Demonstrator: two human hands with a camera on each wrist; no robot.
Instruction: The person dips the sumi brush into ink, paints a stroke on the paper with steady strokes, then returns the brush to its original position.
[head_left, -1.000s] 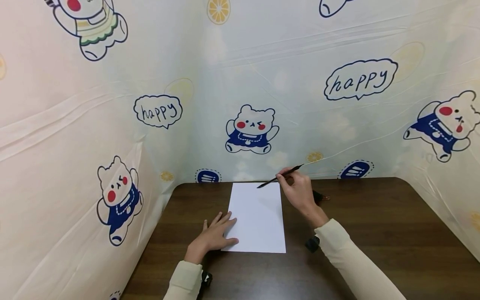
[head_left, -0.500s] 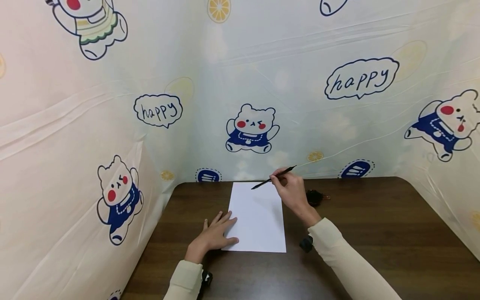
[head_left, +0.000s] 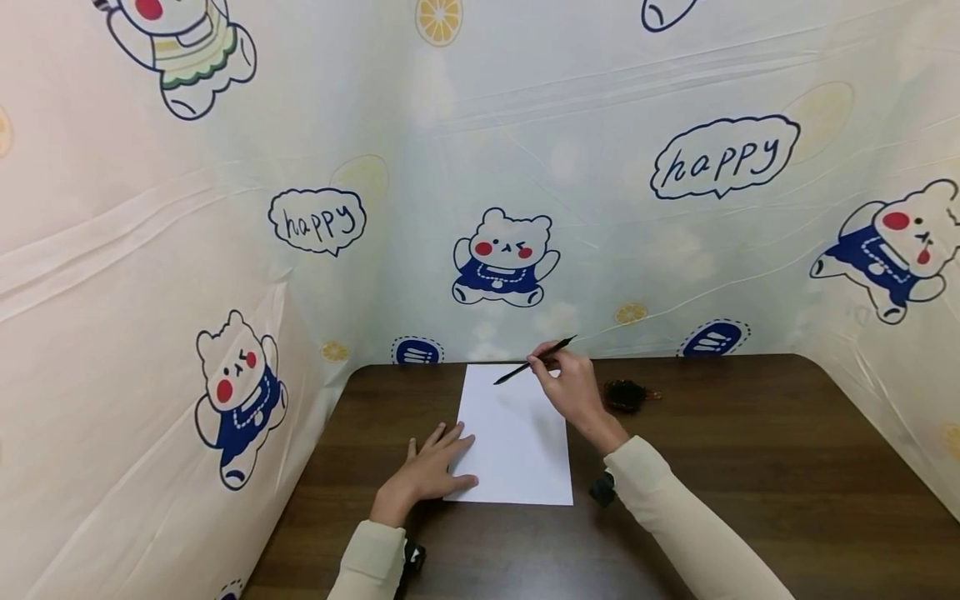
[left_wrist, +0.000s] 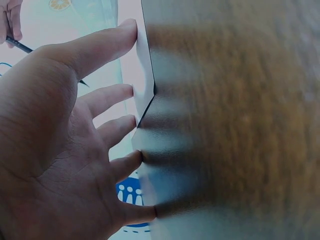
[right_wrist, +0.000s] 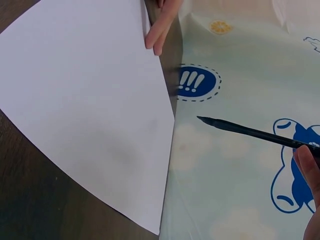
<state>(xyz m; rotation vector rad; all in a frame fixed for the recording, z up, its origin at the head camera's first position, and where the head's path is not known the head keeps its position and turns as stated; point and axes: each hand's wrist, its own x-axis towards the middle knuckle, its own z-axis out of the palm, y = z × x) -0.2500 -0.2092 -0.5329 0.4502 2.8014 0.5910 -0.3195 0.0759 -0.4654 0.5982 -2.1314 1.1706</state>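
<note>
A blank white sheet of paper (head_left: pixel 517 450) lies upright on the brown table (head_left: pixel 720 433). My left hand (head_left: pixel 426 471) rests with spread fingers at its lower left; in the left wrist view the thumb and some fingertips (left_wrist: pixel 129 31) press on the paper, the little finger on the wood. Over the sheet's upper right, my right hand (head_left: pixel 576 390) pinches a slim black writing brush (head_left: pixel 513 372) between thumb and fingers. Its pointed dark tip slants down to the left over the upper part of the paper. The right wrist view shows the brush tip (right_wrist: pixel 207 120) raised off the sheet.
Right of the paper sits a small dark, glossy object (head_left: pixel 624 395) with an orange-brown end. Behind the table and along both sides hangs a pale cloth (head_left: pixel 375 283) printed with cartoon bears and words. Black straps circle both wrists.
My right hand has moved left with the brush, its tip going further left and slightly down over the paper. More of the dark object now shows. The left hand stays in place.
</note>
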